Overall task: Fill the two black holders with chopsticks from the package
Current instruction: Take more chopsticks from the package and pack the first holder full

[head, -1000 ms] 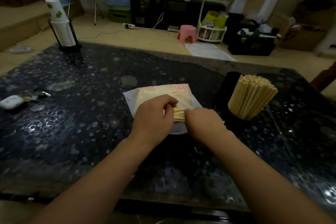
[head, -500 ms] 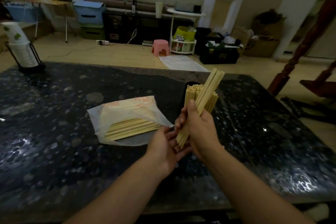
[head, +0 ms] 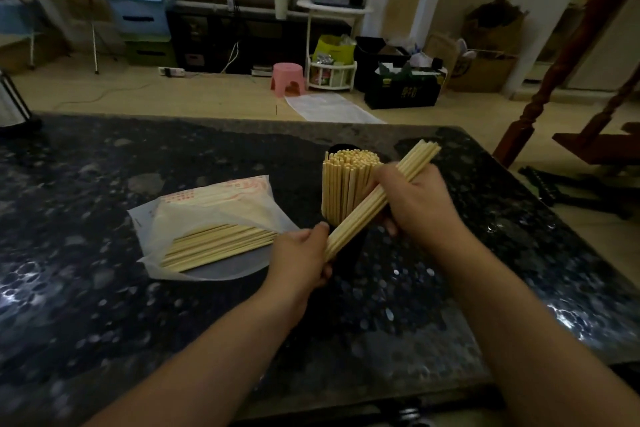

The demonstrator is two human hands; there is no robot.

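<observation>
Chopsticks already pack one black holder (head: 346, 246) on the table (head: 104, 305), their tips a dense cluster above its rim. The right hand (head: 415, 201) grips a fresh bundle (head: 377, 201), tilted across the filled holder, while the left hand (head: 301, 260) pinches its lower end. More sticks lie in the open package (head: 207, 229) just left of the hands. A second holder seems to stand behind the full one, though the dim view hides whether it holds anything; by my reckoning filling it remains.
</observation>
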